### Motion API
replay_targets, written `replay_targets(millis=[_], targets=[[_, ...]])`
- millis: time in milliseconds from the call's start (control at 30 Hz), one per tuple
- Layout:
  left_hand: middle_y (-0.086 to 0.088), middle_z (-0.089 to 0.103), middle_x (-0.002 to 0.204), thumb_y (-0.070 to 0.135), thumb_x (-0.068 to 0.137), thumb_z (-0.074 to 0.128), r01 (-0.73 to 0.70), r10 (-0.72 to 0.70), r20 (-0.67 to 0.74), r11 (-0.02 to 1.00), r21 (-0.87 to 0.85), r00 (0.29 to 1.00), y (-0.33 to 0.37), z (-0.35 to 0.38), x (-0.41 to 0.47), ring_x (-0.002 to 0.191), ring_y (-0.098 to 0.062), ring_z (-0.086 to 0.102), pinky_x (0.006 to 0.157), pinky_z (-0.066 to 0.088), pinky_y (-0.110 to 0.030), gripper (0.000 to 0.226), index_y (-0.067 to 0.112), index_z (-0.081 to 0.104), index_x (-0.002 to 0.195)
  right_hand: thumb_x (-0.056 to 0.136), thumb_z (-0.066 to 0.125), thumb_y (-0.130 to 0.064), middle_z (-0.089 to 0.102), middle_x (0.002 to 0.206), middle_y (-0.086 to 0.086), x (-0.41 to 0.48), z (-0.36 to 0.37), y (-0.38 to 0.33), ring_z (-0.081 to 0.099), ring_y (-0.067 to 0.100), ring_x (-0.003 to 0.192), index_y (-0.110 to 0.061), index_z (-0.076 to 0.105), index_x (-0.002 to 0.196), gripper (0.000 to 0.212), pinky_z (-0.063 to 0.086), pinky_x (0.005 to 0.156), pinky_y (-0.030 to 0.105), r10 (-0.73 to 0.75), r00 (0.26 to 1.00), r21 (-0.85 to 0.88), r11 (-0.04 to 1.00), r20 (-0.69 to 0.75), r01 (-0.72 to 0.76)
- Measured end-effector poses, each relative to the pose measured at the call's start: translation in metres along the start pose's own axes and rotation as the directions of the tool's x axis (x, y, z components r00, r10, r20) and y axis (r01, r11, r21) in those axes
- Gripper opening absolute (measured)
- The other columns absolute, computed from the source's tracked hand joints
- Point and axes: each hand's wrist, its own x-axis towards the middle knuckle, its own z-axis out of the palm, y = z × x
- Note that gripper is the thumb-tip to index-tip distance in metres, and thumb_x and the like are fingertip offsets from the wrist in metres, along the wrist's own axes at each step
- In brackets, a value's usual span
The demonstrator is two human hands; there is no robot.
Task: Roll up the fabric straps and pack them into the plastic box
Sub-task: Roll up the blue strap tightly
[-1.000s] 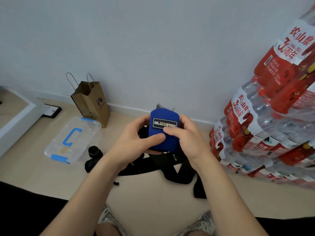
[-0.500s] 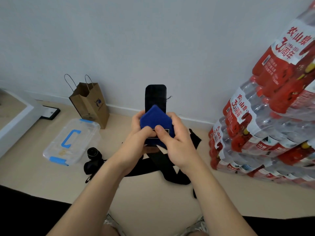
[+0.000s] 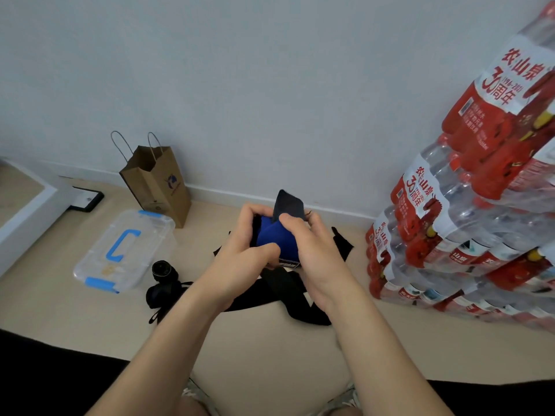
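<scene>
Both hands hold a blue fabric strap (image 3: 271,235) in front of me, above the floor. My left hand (image 3: 240,253) grips its left side with the thumb laid across the blue face. My right hand (image 3: 312,250) grips the right side, thumb on the top edge. A dark flap (image 3: 289,205) of the strap sticks up behind the fingers. Under the hands, black straps (image 3: 288,292) lie in a loose heap on the floor. The clear plastic box (image 3: 126,250), lid on with blue handle and clips, sits on the floor to the left.
A brown paper bag (image 3: 156,181) stands by the wall behind the box. A black rolled item (image 3: 162,280) lies beside the box. Stacked packs of water bottles (image 3: 468,205) fill the right side. A white ledge (image 3: 27,214) runs along the left.
The blue strap has been turned and folded down in my hands; its label has gone from facing me to the bottom edge. The tall black flap has dropped lower behind my fingers.
</scene>
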Motion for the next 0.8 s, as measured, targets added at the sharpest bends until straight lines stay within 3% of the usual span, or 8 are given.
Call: replay_targets(millis=[67, 133, 267, 367, 467, 567, 700, 800], targets=[[-0.006, 0.06, 0.112, 0.003, 0.066, 0.06, -0.046, 0.053, -0.059, 0.992, 0.115, 0.997, 0.001, -0.001, -0.002, 0.085, -0.027, 0.062, 0.071, 0.057, -0.047, 0.066, 0.035, 0.043, 0.12, 0.095, 0.069, -0.048, 0.078, 0.118, 0.013, -0.001, -0.001, 0.003, 0.079, 0.029, 0.103, -0.021, 0.068, 0.123, 0.039, 0.066, 0.09, 0.053, 0.184, 0.981, 0.039, 0.982, 0.059, -0.186], [0.009, 0.057, 0.112, 0.0, 0.066, 0.059, -0.09, 0.096, -0.016, 0.971, 0.222, 0.995, 0.001, -0.001, -0.003, 0.095, -0.029, 0.065, 0.08, 0.061, -0.051, 0.075, 0.038, 0.037, 0.126, 0.103, 0.061, -0.046, 0.077, 0.126, 0.017, -0.003, -0.005, 0.005, 0.075, 0.035, 0.119, -0.02, 0.074, 0.128, 0.038, 0.063, 0.098, 0.056, 0.274, 0.95, 0.091, 0.953, 0.147, -0.289], [0.018, 0.057, 0.115, 0.015, 0.075, 0.067, -0.112, 0.111, 0.014, 0.985, 0.134, 0.994, -0.005, 0.003, -0.007, 0.102, -0.014, 0.067, 0.086, 0.06, -0.033, 0.078, 0.046, 0.04, 0.14, 0.103, 0.066, -0.031, 0.074, 0.13, 0.021, -0.003, -0.01, 0.006, 0.074, 0.035, 0.114, -0.011, 0.075, 0.129, 0.033, 0.06, 0.096, 0.053, 0.18, 0.958, 0.215, 0.95, 0.222, -0.228], [0.012, 0.059, 0.124, 0.04, 0.092, 0.067, -0.076, 0.077, -0.059, 0.997, 0.03, 0.995, -0.013, 0.008, -0.005, 0.108, -0.005, 0.068, 0.092, 0.055, -0.02, 0.066, 0.046, 0.037, 0.151, 0.093, 0.08, -0.021, 0.077, 0.114, 0.02, -0.001, -0.004, 0.019, 0.076, 0.032, 0.096, -0.008, 0.066, 0.118, 0.031, 0.062, 0.086, 0.052, 0.142, 0.987, 0.281, 0.946, 0.081, -0.159], [0.008, 0.058, 0.138, 0.05, 0.103, 0.061, 0.097, -0.096, -0.082, 0.995, 0.007, 0.992, -0.028, 0.013, -0.007, 0.112, 0.002, 0.069, 0.089, 0.058, -0.02, 0.054, 0.044, 0.038, 0.151, 0.084, 0.087, -0.024, 0.079, 0.113, 0.019, 0.003, 0.003, 0.038, 0.079, 0.033, 0.096, -0.013, 0.07, 0.11, 0.033, 0.064, 0.085, 0.05, 0.098, 0.977, 0.194, 0.979, -0.19, -0.061], [-0.002, 0.065, 0.134, 0.048, 0.109, 0.057, 0.322, -0.322, 0.008, 0.945, -0.061, 0.947, -0.043, 0.015, -0.012, 0.104, -0.011, 0.077, 0.079, 0.067, -0.038, 0.032, 0.038, 0.051, 0.138, 0.075, 0.087, -0.034, 0.079, 0.105, 0.01, 0.005, -0.001, 0.059, 0.078, 0.031, 0.101, -0.027, 0.074, 0.089, 0.02, 0.067, 0.084, 0.048, 0.025, 0.937, 0.043, 0.999, -0.349, -0.011], [-0.012, 0.069, 0.118, 0.046, 0.109, 0.056, 0.419, -0.421, 0.013, 0.905, 0.069, 0.907, -0.067, 0.0, -0.016, 0.084, -0.02, 0.079, 0.065, 0.066, -0.039, 0.023, 0.031, 0.052, 0.127, 0.094, 0.08, -0.034, 0.072, 0.115, 0.004, 0.006, -0.003, 0.106, 0.074, 0.024, 0.105, -0.03, 0.066, 0.113, 0.024, 0.064, 0.076, 0.036, 0.121, 0.924, -0.014, 0.991, -0.362, -0.136], [-0.013, 0.069, 0.115, 0.042, 0.108, 0.057, 0.442, -0.446, -0.011, 0.883, 0.158, 0.895, -0.096, -0.011, -0.022, 0.086, -0.024, 0.075, 0.068, 0.066, -0.034, 0.021, 0.032, 0.053, 0.126, 0.107, 0.062, -0.039, 0.069, 0.118, -0.003, 0.009, -0.01, 0.134, 0.07, 0.014, 0.106, -0.035, 0.062, 0.116, 0.01, 0.061, 0.076, 0.027, 0.108, 0.949, -0.304, 0.931, -0.295, -0.201]])
